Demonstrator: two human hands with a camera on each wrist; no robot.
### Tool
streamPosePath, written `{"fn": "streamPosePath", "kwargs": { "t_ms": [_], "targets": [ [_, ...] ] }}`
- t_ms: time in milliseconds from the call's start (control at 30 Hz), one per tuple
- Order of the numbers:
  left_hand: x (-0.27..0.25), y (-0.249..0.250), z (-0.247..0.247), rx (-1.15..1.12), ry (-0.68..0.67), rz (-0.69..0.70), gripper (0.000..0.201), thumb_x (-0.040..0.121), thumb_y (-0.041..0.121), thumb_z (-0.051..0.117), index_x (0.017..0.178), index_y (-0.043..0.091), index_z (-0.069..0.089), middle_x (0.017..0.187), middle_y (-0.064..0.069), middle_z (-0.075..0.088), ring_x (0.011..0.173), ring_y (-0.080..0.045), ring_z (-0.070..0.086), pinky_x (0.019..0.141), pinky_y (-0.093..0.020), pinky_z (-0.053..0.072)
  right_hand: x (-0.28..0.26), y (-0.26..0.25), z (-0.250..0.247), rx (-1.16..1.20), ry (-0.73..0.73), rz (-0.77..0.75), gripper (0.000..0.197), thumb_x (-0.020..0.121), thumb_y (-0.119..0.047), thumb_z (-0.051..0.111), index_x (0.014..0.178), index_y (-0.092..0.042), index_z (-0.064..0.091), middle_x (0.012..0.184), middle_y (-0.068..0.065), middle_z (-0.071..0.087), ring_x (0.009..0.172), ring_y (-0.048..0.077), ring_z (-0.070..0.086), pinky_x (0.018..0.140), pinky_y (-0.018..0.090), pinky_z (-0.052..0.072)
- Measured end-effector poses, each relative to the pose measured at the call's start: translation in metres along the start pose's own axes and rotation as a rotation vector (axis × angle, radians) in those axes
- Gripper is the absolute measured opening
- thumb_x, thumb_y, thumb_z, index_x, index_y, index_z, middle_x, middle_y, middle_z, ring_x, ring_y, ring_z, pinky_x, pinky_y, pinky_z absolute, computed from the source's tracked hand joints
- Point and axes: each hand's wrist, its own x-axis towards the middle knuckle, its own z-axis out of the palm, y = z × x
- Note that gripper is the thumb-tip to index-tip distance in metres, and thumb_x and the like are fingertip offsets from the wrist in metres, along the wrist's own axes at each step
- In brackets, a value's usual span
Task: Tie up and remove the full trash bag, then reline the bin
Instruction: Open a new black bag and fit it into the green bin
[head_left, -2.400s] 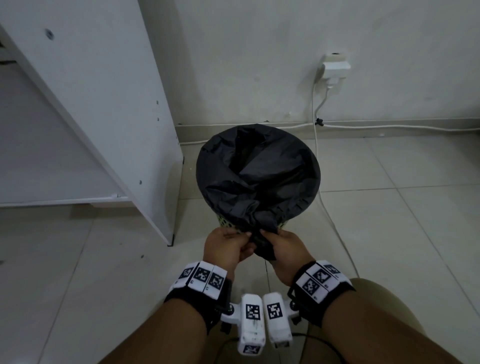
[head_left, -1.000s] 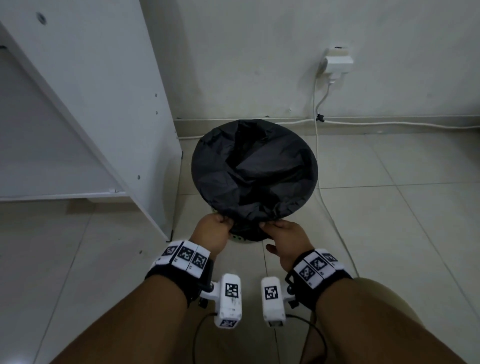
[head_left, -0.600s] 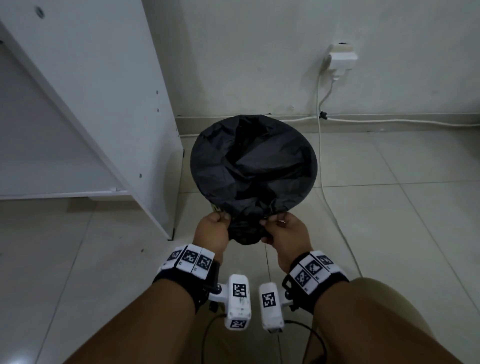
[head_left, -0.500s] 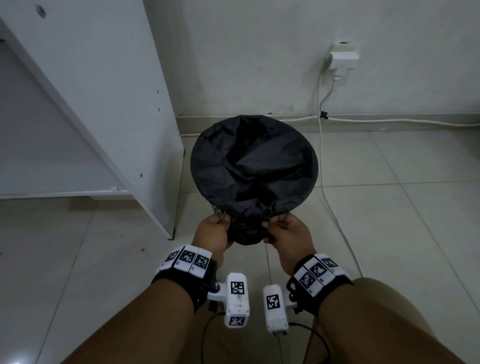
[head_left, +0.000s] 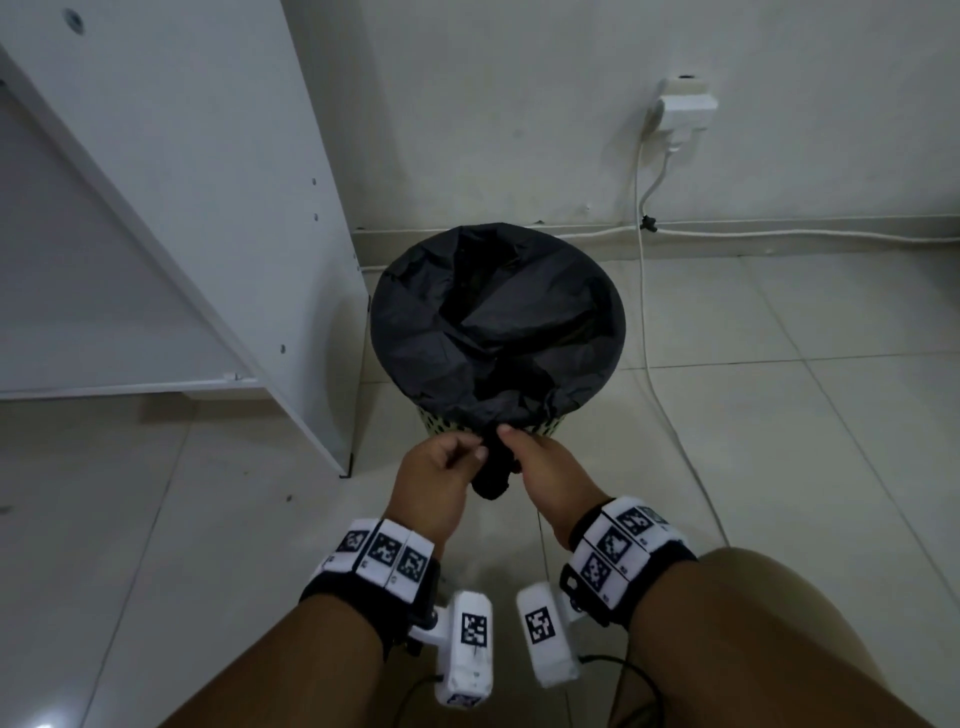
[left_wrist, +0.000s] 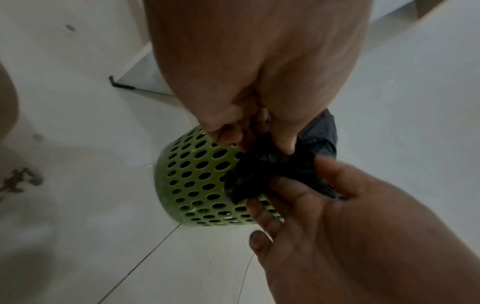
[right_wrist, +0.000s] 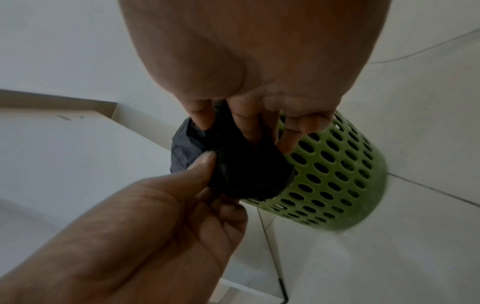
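Bag liner (head_left: 496, 322), black and crumpled, is the thing I am working: it lines the bin (head_left: 441, 423), its mouth folded over the rim all the way round, and a gathered tail of slack hangs down outside the near wall. Going from biggest down: the white cabinet panel (head_left: 171, 171) stands just left of the bin, the tiled floor (head_left: 779, 415) carries everything, and a white cable (head_left: 655, 384) trails past on the right from a wall plug (head_left: 685, 109). The bin itself is green and perforated, upright on the floor, seen clearly from both wrist views (left_wrist: 197, 179). My 2 hands meet at that hanging tail on the side nearest me. The left hand (head_left: 436, 467) has its thumb and curled fingers pinching the bunch from the left; the right hand (head_left: 540, 467) pinches it from the right, fingers curled into the plastic (right_wrist: 244, 170). So each grip is closed on the same wad, touching or nearly so. The tail's long axis runs down from the rim toward me, between the 2 hands, neither one nearer. I judge this is snugging the liner, with the next move turning on pulling that tail down and toward me.
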Motion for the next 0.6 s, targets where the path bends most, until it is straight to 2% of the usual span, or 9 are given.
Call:
{"fn": "streamPosePath", "kwargs": {
  "t_ms": [67, 133, 167, 233, 333, 400, 467, 533, 600],
  "targets": [
    [-0.002, 0.006, 0.004, 0.081, -0.078, 0.067, 0.025, 0.095, 0.003, 0.058, 0.078, 0.013, 0.074, 0.066, -0.008, 0.068, 0.058, -0.01, 0.056, 0.058, -0.019, 0.043, 0.002, 0.0, 0.004, 0.042, -0.012, 0.001, 0.041, 0.101, -0.03, 0.048, 0.097, 0.005, 0.067, 0.078, 0.007, 0.066, 0.072, 0.009, 0.063, 0.064, 0.019, 0.044],
    [-0.001, 0.008, 0.006, 0.158, -0.123, 0.125, 0.024, 0.091, 0.0, 0.057, 0.071, 0.005, 0.068, 0.063, -0.019, 0.06, 0.055, -0.016, 0.052, 0.056, -0.025, 0.041, 0.004, 0.0, 0.009, 0.081, -0.012, -0.021, 0.042, 0.097, -0.029, 0.054, 0.093, 0.011, 0.067, 0.083, 0.025, 0.069, 0.076, 0.023, 0.064, 0.068, 0.03, 0.046],
    [0.001, 0.007, 0.007, 0.156, -0.126, 0.136, 0.023, 0.088, -0.004, 0.055, 0.067, 0.001, 0.063, 0.062, -0.023, 0.057, 0.055, -0.019, 0.051, 0.055, -0.028, 0.04, 0.006, 0.002, 0.009, 0.121, -0.005, -0.028, 0.04, 0.094, -0.028, 0.057, 0.092, 0.01, 0.068, 0.087, 0.03, 0.069, 0.076, 0.029, 0.063, 0.072, 0.04, 0.049],
    [0.004, 0.007, 0.009, 0.081, -0.132, 0.093, 0.017, 0.084, -0.009, 0.051, 0.069, -0.007, 0.058, 0.066, -0.029, 0.053, 0.059, -0.023, 0.051, 0.057, -0.033, 0.041, 0.011, 0.004, 0.01, 0.214, 0.01, -0.023, 0.034, 0.092, -0.022, 0.063, 0.092, 0.012, 0.068, 0.081, 0.031, 0.066, 0.071, 0.033, 0.062, 0.073, 0.05, 0.052],
    [0.008, 0.005, 0.012, -0.108, -0.145, -0.09, 0.017, 0.089, -0.007, 0.048, 0.09, -0.009, 0.065, 0.077, -0.026, 0.062, 0.067, -0.025, 0.06, 0.064, -0.035, 0.05, 0.016, 0.008, 0.008, 0.267, 0.006, -0.007, 0.026, 0.092, -0.013, 0.064, 0.096, 0.012, 0.068, 0.081, 0.025, 0.066, 0.073, 0.032, 0.063, 0.066, 0.042, 0.05],
    [0.009, 0.006, 0.014, -0.203, -0.089, -0.185, 0.016, 0.095, -0.003, 0.048, 0.098, 0.0, 0.063, 0.083, -0.022, 0.067, 0.064, -0.025, 0.067, 0.06, -0.034, 0.053, 0.019, 0.012, 0.005, 0.295, -0.01, 0.004, 0.023, 0.093, -0.006, 0.058, 0.1, 0.015, 0.065, 0.082, 0.024, 0.065, 0.072, 0.031, 0.061, 0.061, 0.037, 0.048],
    [0.012, 0.008, 0.014, -0.196, -0.004, -0.197, 0.005, 0.099, 0.006, 0.052, 0.101, 0.006, 0.056, 0.086, -0.017, 0.069, 0.061, -0.025, 0.07, 0.054, -0.032, 0.053, 0.02, 0.014, 0.003, 0.343, -0.04, 0.012, 0.025, 0.096, -0.003, 0.053, 0.102, 0.019, 0.061, 0.076, 0.022, 0.063, 0.066, 0.029, 0.059, 0.058, 0.035, 0.047],
    [0.016, 0.007, 0.011, -0.128, 0.016, -0.198, 0.009, 0.099, 0.011, 0.056, 0.104, 0.005, 0.059, 0.081, -0.014, 0.071, 0.058, -0.024, 0.07, 0.051, -0.029, 0.053, 0.019, 0.015, 0.001, 0.388, -0.074, 0.008, 0.028, 0.098, -0.006, 0.051, 0.106, 0.02, 0.059, 0.079, 0.024, 0.063, 0.067, 0.03, 0.06, 0.059, 0.036, 0.049],
    [0.02, 0.005, 0.009, -0.016, -0.022, -0.179, 0.015, 0.098, 0.014, 0.057, 0.103, 0.003, 0.067, 0.067, -0.01, 0.07, 0.051, -0.019, 0.067, 0.05, -0.027, 0.051, 0.021, 0.019, -0.001, 0.408, -0.098, 0.006, 0.029, 0.097, -0.01, 0.054, 0.105, 0.018, 0.06, 0.085, 0.025, 0.062, 0.077, 0.031, 0.06, 0.067, 0.038, 0.05]
  ]
}}
